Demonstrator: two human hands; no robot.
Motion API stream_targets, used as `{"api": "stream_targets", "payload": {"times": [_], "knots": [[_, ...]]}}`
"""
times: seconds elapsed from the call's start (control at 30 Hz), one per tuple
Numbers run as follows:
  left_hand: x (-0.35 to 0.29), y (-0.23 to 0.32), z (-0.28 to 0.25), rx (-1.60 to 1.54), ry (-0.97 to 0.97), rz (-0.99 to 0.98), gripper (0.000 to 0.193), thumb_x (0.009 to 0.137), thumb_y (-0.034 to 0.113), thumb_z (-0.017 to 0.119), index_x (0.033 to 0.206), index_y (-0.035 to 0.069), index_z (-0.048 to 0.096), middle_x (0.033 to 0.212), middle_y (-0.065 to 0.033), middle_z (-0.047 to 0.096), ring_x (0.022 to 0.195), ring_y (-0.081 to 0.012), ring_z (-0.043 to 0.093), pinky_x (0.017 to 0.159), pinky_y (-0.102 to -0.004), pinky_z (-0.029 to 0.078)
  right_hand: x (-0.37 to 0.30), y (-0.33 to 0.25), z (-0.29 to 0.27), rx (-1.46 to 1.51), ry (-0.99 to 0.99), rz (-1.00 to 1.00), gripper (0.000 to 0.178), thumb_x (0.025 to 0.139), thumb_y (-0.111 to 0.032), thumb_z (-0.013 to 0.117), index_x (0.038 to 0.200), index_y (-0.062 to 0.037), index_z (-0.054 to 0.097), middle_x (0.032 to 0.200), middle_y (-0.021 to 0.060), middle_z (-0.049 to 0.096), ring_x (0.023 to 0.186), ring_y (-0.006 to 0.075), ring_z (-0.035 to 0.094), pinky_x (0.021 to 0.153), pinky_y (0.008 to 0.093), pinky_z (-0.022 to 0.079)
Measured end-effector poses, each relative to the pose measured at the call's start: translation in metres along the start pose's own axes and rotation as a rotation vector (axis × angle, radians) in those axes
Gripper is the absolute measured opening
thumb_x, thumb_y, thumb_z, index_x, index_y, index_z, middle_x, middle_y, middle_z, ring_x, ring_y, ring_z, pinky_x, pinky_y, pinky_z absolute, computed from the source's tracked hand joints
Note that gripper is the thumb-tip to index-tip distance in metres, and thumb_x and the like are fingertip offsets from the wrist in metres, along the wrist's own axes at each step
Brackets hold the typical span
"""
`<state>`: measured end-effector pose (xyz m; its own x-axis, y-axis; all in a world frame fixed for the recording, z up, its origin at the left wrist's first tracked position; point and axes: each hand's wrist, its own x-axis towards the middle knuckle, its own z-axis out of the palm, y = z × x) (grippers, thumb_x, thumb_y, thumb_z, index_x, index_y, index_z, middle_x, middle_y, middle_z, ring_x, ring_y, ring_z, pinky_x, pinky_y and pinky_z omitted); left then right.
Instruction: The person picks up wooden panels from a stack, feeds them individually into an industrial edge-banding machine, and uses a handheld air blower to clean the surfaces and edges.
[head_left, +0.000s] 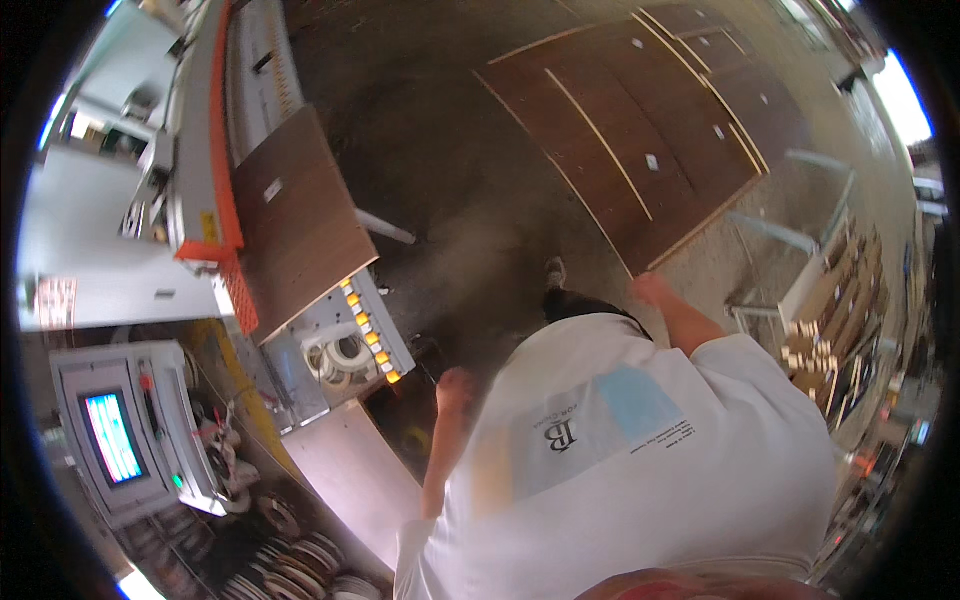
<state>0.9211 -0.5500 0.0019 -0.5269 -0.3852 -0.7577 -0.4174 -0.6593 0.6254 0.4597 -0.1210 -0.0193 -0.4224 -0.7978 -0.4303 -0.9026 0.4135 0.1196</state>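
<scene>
My left hand hangs low at my side, near the roller edge of the machine bed. It looks loosely curled, but its fingers are too small and blurred to tell apart. Past my other side, my right hand overlaps the near corner of a low spread of dark brown panels; I cannot tell whether it touches them. Its fingers do not show clearly either. On the machine at the left lies a dark brown board with a small white label, apart from both hands.
A long machine with an orange-red guard rail runs along the left. Yellow rollers line its bed, beside a control screen. Coils of edging strip lie at lower left. A metal-framed rack with stacked strips stands at right.
</scene>
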Motion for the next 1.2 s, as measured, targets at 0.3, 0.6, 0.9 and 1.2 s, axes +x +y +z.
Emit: {"api": "stream_targets", "payload": {"times": [0.3,0.6,0.9,1.2], "knots": [[0.063,0.056,0.074,0.117,-0.040,-0.139,0.027,0.102,0.027,0.049,0.115,0.007,0.063,0.098,-0.0104,0.066,0.072,-0.0247,0.063,0.052,-0.0313,0.047,-0.154,-0.014,0.199,2.388,-0.401,0.682,0.012,0.086,-0.026,0.070,0.094,-0.0187,0.065,0.083,-0.0014,0.062,0.077,0.0154,0.059,0.062,0.0336,0.045],[0.051,0.029,0.169,-0.393,-0.329,-0.599,0.037,0.105,0.028,0.045,0.127,0.002,0.058,0.108,-0.0165,0.066,0.081,-0.0244,0.060,0.064,-0.0334,0.050,-0.031,0.022,0.164,1.464,-0.033,0.688,0.029,0.096,-0.029,0.066,0.115,-0.0064,0.068,0.087,0.0028,0.068,0.077,0.0170,0.064,0.066,0.0324,0.053],[-0.014,0.007,0.268,1.116,-0.305,-0.124,0.042,0.107,0.035,0.049,0.126,-0.001,0.062,0.119,-0.0133,0.070,0.107,-0.0228,0.066,0.095,-0.0388,0.051,0.141,0.227,0.221,1.963,0.067,1.390,0.033,0.099,-0.038,0.068,0.114,-0.0092,0.065,0.098,0.0017,0.066,0.084,0.0156,0.066,0.065,0.0339,0.055],[-0.026,-0.024,0.276,0.662,0.088,-0.490,0.040,0.105,0.032,0.054,0.133,0.003,0.060,0.118,-0.0110,0.071,0.102,-0.0193,0.067,0.090,-0.0366,0.052,0.181,0.242,0.182,1.992,0.061,1.574,0.054,0.098,-0.047,0.068,0.124,-0.0011,0.060,0.103,0.0125,0.069,0.093,0.0243,0.070,0.072,0.0400,0.061]]}}
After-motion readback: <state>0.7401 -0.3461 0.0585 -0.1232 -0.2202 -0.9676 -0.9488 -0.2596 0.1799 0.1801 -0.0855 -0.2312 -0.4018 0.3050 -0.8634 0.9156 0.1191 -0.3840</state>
